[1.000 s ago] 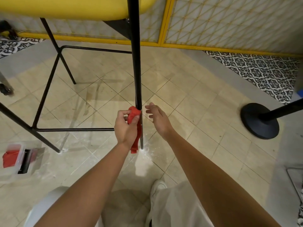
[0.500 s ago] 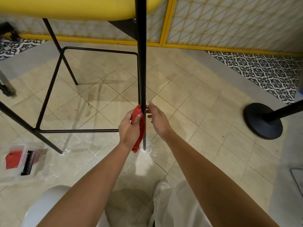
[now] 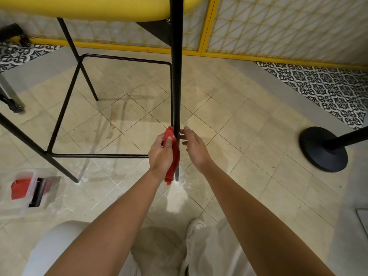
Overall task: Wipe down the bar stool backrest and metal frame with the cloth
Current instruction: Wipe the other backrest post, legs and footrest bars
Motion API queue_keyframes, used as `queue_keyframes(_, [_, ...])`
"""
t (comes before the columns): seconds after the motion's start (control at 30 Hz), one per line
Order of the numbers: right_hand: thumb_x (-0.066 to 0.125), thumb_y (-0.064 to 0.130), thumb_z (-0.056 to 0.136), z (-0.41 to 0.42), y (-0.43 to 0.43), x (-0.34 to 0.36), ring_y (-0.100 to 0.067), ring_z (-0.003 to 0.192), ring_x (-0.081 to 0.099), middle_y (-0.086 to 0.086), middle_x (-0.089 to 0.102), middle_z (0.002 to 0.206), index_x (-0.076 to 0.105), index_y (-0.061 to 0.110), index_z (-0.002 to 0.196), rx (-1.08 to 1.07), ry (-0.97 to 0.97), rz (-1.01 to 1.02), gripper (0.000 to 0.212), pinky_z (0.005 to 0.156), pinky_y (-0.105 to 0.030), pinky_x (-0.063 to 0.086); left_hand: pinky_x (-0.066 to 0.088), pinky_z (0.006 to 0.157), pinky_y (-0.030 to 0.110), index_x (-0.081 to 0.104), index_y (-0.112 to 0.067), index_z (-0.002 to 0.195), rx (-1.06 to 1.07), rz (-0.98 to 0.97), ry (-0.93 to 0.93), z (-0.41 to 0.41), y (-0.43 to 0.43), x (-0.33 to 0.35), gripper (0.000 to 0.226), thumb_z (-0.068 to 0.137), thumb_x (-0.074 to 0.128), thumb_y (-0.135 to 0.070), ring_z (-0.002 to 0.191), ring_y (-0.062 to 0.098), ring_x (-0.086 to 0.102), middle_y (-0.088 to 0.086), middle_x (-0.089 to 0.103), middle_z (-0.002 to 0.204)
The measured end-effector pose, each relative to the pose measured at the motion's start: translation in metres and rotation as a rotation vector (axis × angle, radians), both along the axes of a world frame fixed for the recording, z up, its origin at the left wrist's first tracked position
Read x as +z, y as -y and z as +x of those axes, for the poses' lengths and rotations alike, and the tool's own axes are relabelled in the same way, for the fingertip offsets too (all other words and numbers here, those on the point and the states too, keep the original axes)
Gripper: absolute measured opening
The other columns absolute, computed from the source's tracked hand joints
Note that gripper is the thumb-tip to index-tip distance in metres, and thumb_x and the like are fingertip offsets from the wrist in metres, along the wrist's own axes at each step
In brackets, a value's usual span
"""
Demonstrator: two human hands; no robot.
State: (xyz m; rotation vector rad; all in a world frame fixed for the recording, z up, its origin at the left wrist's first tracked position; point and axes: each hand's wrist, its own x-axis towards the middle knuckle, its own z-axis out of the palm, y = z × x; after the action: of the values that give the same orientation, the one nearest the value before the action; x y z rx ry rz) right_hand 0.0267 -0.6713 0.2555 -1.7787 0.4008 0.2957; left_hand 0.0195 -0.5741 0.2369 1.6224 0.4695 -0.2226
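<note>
Stool leg (image 3: 176, 86), black metal, upright below the yellow seat (image 3: 79, 6), foot on the tiled floor (image 3: 249, 146). Red cloth (image 3: 172, 162): pressed to the leg's lower left side, tail hanging near the foot. Left hand (image 3: 160, 154): fingers clenched round the cloth. Right hand (image 3: 194, 148): fingers loose, tips touching the leg, holding nothing. Risk, as I judge it: one-sided contact leaves the far face unwiped; a hard pull may slide the stool on the dusty tiles.

Beige tiled floor (image 3: 249, 136) dusted with white powder, clear plastic box (image 3: 25, 196) holding something red lay at left, black round stanchion base (image 3: 323, 149) stood at right, yellow-framed lattice panel (image 3: 278, 26) ran behind, black-and-white patterned tiles (image 3: 318, 90) bordered it.
</note>
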Motion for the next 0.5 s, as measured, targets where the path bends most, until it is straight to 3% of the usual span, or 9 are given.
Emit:
queue_keyframes(0.13, [0.030, 0.046, 0.099, -0.010, 0.002, -0.002, -0.020, 0.119, 0.050, -0.003, 0.054, 0.129, 0.047, 0.018, 0.132, -0.006, -0.032, -0.042, 0.046, 0.104, -0.037, 0.037, 0.049, 0.088, 0.037, 0.058, -0.022, 0.114, -0.084, 0.103, -0.183, -0.006, -0.008, -0.006, 0.028, 0.094, 0.050, -0.039, 0.093, 0.021, 0.061, 0.001, 0.065, 0.104])
queue_keyframes(0.27, [0.033, 0.045, 0.098, -0.023, -0.001, -0.004, -0.020, 0.116, 0.051, -0.001, 0.053, 0.126, 0.041, 0.019, 0.134, -0.049, -0.067, -0.022, 0.046, 0.098, -0.036, 0.041, 0.052, 0.085, 0.036, 0.057, -0.023, 0.092, -0.098, -0.031, -0.237, -0.019, -0.011, -0.008, 0.013, 0.088, 0.061, -0.035, 0.087, 0.019, 0.065, 0.004, 0.068, 0.096])
queue_keyframes(0.37, [0.035, 0.043, 0.098, -0.038, -0.006, -0.005, -0.019, 0.104, 0.056, -0.003, 0.056, 0.115, 0.044, 0.017, 0.124, -0.046, -0.093, 0.026, 0.037, 0.086, -0.031, 0.045, 0.055, 0.081, 0.037, 0.057, -0.018, 0.099, -0.109, -0.109, -0.220, -0.025, -0.004, -0.001, 0.022, 0.087, 0.064, -0.034, 0.086, 0.020, 0.066, 0.006, 0.068, 0.096])
queue_keyframes(0.5, [0.045, 0.039, 0.096, -0.050, -0.008, -0.007, -0.025, 0.097, 0.061, -0.006, 0.059, 0.106, 0.044, 0.017, 0.114, -0.116, -0.073, 0.062, 0.028, 0.089, -0.046, 0.051, 0.057, 0.079, 0.036, 0.063, -0.016, 0.110, -0.151, -0.178, -0.196, -0.026, -0.003, 0.016, 0.021, 0.096, 0.051, -0.026, 0.090, 0.026, 0.067, 0.008, 0.069, 0.101])
